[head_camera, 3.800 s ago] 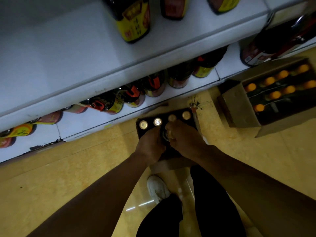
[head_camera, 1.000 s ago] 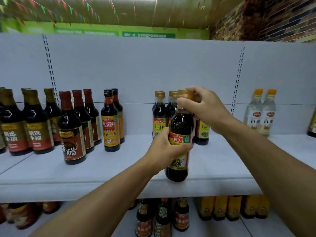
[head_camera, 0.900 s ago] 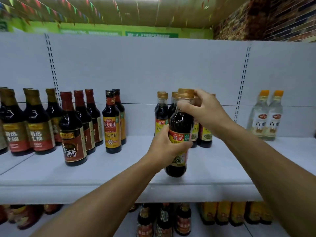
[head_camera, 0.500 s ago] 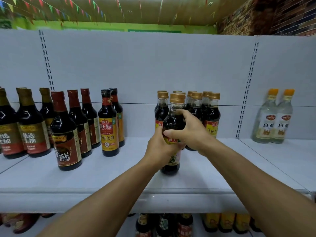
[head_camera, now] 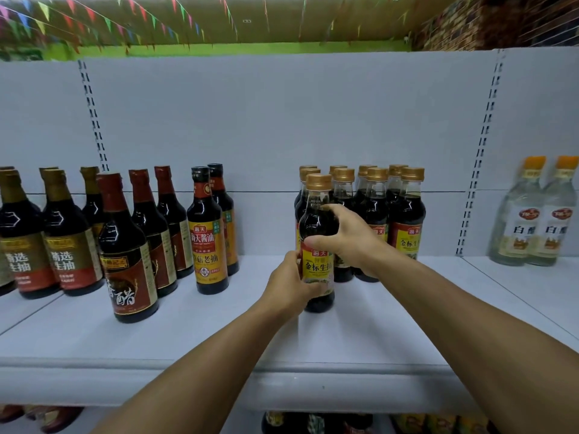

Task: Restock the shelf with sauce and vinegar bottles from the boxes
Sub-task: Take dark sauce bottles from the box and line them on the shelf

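A dark soy sauce bottle with a gold cap and yellow label stands upright on the white shelf. My left hand wraps its lower label from the left. My right hand grips its shoulder from the right. The bottle stands just in front of a cluster of several matching gold-capped bottles. The boxes are out of view.
To the left stand yellow-label sauce bottles, red-capped vinegar bottles and brown-label bottles. Two clear white vinegar bottles stand at the far right. More bottles show on the lower shelf. Bare shelf lies between the groups.
The bottle came down from a raised, tilted hold to stand on the shelf before the matching group. My right hand slid from the cap down to the bottle's shoulder.
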`<act>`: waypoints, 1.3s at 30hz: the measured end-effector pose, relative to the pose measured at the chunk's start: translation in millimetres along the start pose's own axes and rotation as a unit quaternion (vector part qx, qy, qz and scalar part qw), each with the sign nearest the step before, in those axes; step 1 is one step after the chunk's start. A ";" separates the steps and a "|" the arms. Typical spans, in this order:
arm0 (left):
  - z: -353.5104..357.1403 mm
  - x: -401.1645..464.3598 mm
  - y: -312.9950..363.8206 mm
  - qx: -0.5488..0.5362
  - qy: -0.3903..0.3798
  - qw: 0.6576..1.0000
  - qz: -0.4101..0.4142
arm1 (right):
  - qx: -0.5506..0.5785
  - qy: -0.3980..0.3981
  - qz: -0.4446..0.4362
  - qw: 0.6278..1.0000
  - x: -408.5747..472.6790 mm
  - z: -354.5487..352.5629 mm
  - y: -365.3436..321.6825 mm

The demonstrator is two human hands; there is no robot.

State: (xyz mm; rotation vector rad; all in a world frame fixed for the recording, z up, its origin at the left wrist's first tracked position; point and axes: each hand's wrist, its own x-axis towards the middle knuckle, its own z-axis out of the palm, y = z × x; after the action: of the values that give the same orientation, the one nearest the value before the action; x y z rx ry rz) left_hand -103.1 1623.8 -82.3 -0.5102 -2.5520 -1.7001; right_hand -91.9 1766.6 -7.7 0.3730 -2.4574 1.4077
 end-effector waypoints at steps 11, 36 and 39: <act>7.8 20.3 -13.5 0.051 0.063 0.996 0.028 | -0.093 -0.011 0.019 0.995 6.2 5.9 34.6; 1.7 32.0 -25.0 0.031 0.003 0.998 0.046 | -0.096 0.022 0.066 0.993 1.6 32.1 66.4; 1.8 29.7 -25.0 0.052 -0.004 0.998 0.036 | -0.101 0.028 0.068 0.992 -0.6 33.5 64.5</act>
State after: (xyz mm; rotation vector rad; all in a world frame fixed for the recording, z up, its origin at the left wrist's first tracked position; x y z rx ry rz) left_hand -138.1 1624.2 -99.2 -0.5949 -2.5770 -1.5373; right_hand -118.3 1769.2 -75.3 0.1209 -2.5906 1.1842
